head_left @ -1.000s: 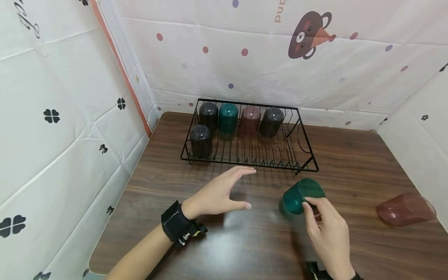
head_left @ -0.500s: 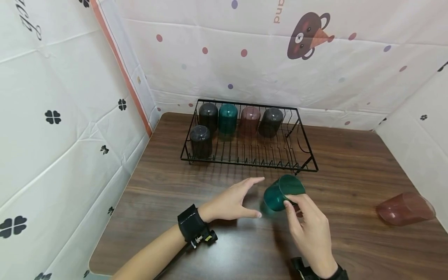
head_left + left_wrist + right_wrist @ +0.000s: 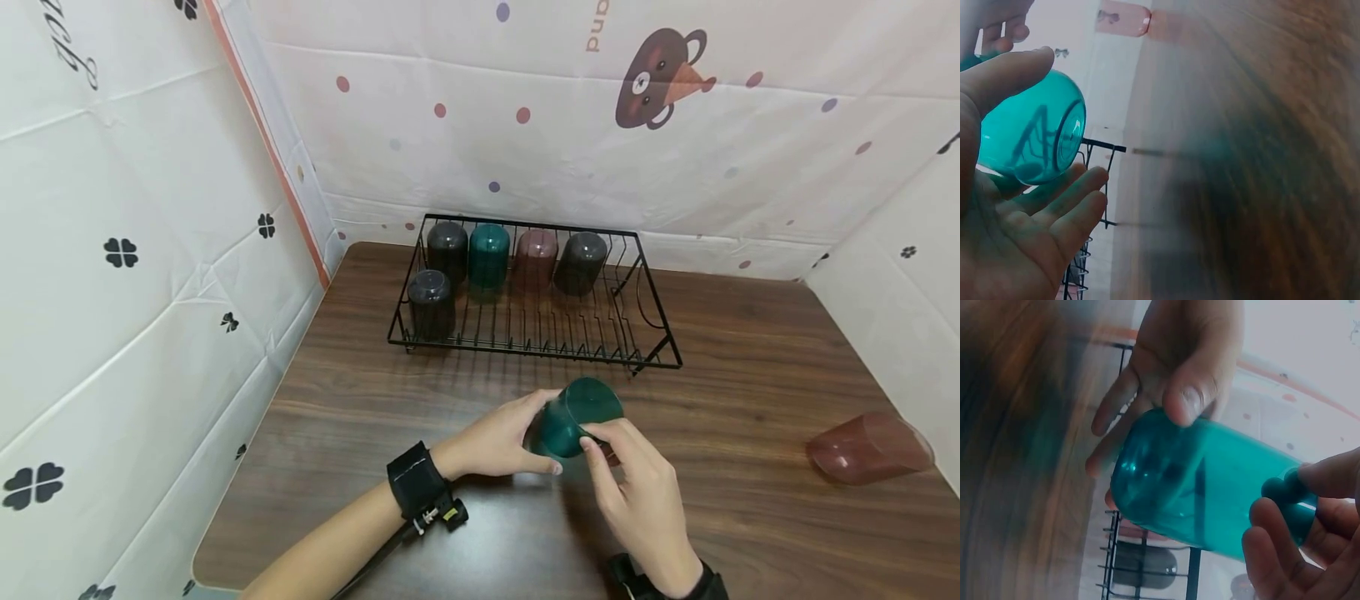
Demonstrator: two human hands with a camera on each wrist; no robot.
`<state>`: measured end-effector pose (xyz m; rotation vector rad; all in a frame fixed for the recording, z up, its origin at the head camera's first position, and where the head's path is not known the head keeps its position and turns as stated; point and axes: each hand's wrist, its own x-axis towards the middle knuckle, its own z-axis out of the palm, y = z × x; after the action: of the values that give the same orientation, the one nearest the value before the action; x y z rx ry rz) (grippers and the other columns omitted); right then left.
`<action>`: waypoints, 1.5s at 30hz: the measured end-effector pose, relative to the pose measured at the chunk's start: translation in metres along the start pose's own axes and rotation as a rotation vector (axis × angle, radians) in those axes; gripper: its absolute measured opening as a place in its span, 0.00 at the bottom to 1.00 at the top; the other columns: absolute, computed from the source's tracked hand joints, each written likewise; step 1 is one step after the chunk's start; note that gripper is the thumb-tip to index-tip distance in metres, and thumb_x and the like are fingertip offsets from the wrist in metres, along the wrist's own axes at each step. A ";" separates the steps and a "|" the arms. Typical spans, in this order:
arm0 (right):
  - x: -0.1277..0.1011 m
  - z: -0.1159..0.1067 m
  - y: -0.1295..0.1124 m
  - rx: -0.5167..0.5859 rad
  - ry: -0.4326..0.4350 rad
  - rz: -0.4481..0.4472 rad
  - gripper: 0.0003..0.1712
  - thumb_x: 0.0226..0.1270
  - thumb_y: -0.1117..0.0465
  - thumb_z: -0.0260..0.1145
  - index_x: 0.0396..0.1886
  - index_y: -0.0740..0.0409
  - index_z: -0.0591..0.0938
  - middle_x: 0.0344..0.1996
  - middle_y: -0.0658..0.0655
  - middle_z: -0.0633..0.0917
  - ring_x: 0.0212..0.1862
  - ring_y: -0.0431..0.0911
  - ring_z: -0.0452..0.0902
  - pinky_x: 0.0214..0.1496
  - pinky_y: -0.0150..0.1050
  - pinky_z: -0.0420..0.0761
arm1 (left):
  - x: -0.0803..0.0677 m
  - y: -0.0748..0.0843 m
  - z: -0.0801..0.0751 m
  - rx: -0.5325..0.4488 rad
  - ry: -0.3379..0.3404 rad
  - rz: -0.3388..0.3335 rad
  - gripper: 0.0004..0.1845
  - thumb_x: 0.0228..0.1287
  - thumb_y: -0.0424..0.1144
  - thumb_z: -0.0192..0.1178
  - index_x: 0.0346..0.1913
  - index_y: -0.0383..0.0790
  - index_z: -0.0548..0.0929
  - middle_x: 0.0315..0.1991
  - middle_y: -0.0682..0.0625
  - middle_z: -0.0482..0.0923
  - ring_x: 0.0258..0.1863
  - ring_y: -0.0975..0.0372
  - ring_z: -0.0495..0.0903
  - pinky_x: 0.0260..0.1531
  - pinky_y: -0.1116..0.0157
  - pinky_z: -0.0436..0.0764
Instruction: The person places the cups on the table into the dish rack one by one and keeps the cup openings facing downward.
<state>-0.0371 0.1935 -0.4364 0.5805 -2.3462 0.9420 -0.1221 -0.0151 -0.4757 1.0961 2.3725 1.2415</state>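
Carried leftward, the green cup (image 3: 573, 427) now sits pinched by right hand (image 3: 637, 492), cradled by left hand (image 3: 491, 440).

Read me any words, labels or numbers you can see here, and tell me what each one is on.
"and": end of a cut-off orange word on the back wall sheet, upside down, by the bear picture.
Black script on the left wall sheet, top corner: cut off, unreadable.
Teal cup, dish rack, wrist strap: no text visible.
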 end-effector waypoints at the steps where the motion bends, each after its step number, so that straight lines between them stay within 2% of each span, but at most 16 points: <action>1: 0.000 0.001 -0.001 0.008 -0.004 -0.009 0.13 0.63 0.73 0.70 0.45 0.58 0.85 0.38 0.45 0.84 0.35 0.34 0.78 0.41 0.19 0.77 | 0.000 -0.001 0.000 -0.005 0.000 0.005 0.49 0.61 0.54 0.72 0.79 0.58 0.55 0.73 0.57 0.68 0.68 0.68 0.72 0.66 0.64 0.75; 7: -0.001 0.008 -0.005 0.061 -0.022 -0.103 0.13 0.63 0.72 0.70 0.45 0.55 0.85 0.38 0.44 0.84 0.36 0.33 0.77 0.40 0.21 0.77 | -0.006 -0.002 -0.005 -0.011 0.006 0.034 0.44 0.58 0.49 0.75 0.74 0.53 0.63 0.64 0.58 0.76 0.60 0.71 0.76 0.59 0.69 0.77; 13: 0.000 0.011 -0.004 0.135 -0.032 -0.209 0.06 0.72 0.63 0.66 0.46 0.55 0.85 0.40 0.45 0.84 0.37 0.33 0.78 0.39 0.23 0.79 | -0.013 -0.003 -0.009 -0.015 -0.006 0.039 0.42 0.55 0.47 0.78 0.71 0.53 0.66 0.59 0.60 0.78 0.57 0.73 0.77 0.57 0.71 0.78; 16: 0.001 0.014 -0.004 0.172 -0.025 -0.249 0.09 0.75 0.58 0.64 0.47 0.58 0.85 0.43 0.51 0.84 0.36 0.35 0.79 0.37 0.24 0.80 | -0.016 -0.005 -0.008 -0.034 -0.012 0.043 0.43 0.55 0.47 0.78 0.71 0.54 0.65 0.59 0.60 0.78 0.57 0.73 0.78 0.56 0.72 0.79; 18: 0.003 0.014 -0.005 0.171 -0.003 -0.257 0.15 0.75 0.53 0.64 0.49 0.60 0.84 0.47 0.56 0.83 0.36 0.37 0.78 0.37 0.25 0.78 | -0.017 -0.006 -0.008 -0.046 -0.012 0.047 0.45 0.55 0.47 0.78 0.73 0.54 0.64 0.61 0.60 0.78 0.58 0.73 0.78 0.57 0.72 0.79; 20: 0.006 0.014 -0.005 0.147 0.030 -0.256 0.23 0.74 0.47 0.64 0.51 0.62 0.83 0.51 0.61 0.81 0.38 0.39 0.76 0.38 0.24 0.75 | -0.019 -0.006 -0.009 -0.051 -0.011 0.049 0.47 0.55 0.47 0.78 0.74 0.54 0.62 0.62 0.59 0.78 0.59 0.72 0.78 0.58 0.71 0.79; 23: 0.013 0.013 -0.003 0.121 0.046 -0.237 0.34 0.69 0.39 0.67 0.57 0.64 0.80 0.59 0.66 0.77 0.51 0.46 0.77 0.52 0.24 0.73 | -0.022 -0.006 -0.012 -0.035 -0.007 0.048 0.47 0.54 0.47 0.78 0.74 0.54 0.63 0.63 0.58 0.78 0.60 0.70 0.78 0.60 0.68 0.78; 25: 0.018 0.012 -0.003 0.106 0.000 -0.220 0.40 0.66 0.36 0.68 0.63 0.63 0.78 0.64 0.66 0.75 0.60 0.51 0.74 0.62 0.26 0.70 | -0.023 -0.005 -0.015 -0.017 -0.014 0.041 0.46 0.54 0.47 0.79 0.73 0.54 0.65 0.61 0.58 0.79 0.59 0.70 0.78 0.59 0.68 0.78; 27: 0.021 0.011 -0.002 0.086 -0.071 -0.201 0.42 0.63 0.36 0.71 0.68 0.58 0.75 0.67 0.62 0.74 0.65 0.51 0.72 0.67 0.27 0.69 | -0.025 -0.004 -0.018 0.000 -0.027 0.036 0.45 0.53 0.47 0.79 0.72 0.55 0.66 0.60 0.60 0.79 0.58 0.71 0.79 0.59 0.68 0.78; 29: 0.022 0.009 -0.001 0.051 -0.147 -0.178 0.44 0.60 0.37 0.74 0.71 0.52 0.73 0.67 0.55 0.75 0.66 0.47 0.72 0.65 0.29 0.72 | -0.026 -0.003 -0.020 0.014 -0.042 0.033 0.44 0.53 0.48 0.79 0.71 0.57 0.66 0.59 0.61 0.79 0.56 0.72 0.79 0.58 0.68 0.78; 32: 0.022 0.009 0.000 0.028 -0.209 -0.164 0.45 0.56 0.44 0.79 0.72 0.47 0.72 0.64 0.49 0.77 0.62 0.43 0.74 0.58 0.34 0.78 | -0.029 -0.003 -0.022 0.010 -0.053 0.036 0.44 0.53 0.50 0.79 0.71 0.58 0.66 0.59 0.61 0.78 0.56 0.72 0.78 0.57 0.68 0.78; 36: 0.021 0.009 0.003 0.040 -0.238 -0.148 0.47 0.52 0.49 0.82 0.72 0.46 0.71 0.63 0.49 0.77 0.61 0.43 0.74 0.56 0.41 0.81 | -0.035 -0.005 -0.027 -0.012 -0.037 0.025 0.44 0.55 0.50 0.78 0.72 0.58 0.65 0.63 0.58 0.76 0.58 0.68 0.78 0.58 0.67 0.79; 40: 0.020 0.009 0.008 0.041 -0.266 -0.110 0.49 0.53 0.50 0.82 0.73 0.45 0.69 0.64 0.48 0.76 0.62 0.43 0.75 0.56 0.44 0.82 | -0.042 -0.006 -0.036 -0.040 -0.011 -0.021 0.44 0.55 0.51 0.78 0.73 0.58 0.65 0.65 0.57 0.74 0.58 0.66 0.78 0.55 0.67 0.81; 45: 0.018 0.008 0.011 0.041 -0.287 -0.063 0.51 0.53 0.51 0.82 0.75 0.46 0.67 0.64 0.51 0.76 0.58 0.42 0.76 0.50 0.43 0.82 | -0.047 -0.005 -0.046 -0.081 0.013 -0.072 0.45 0.55 0.52 0.77 0.74 0.58 0.66 0.65 0.57 0.74 0.57 0.63 0.78 0.52 0.66 0.82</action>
<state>-0.0593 0.1913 -0.4357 0.8501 -2.5463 0.9318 -0.1159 -0.0783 -0.4572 0.9718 2.3274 1.3116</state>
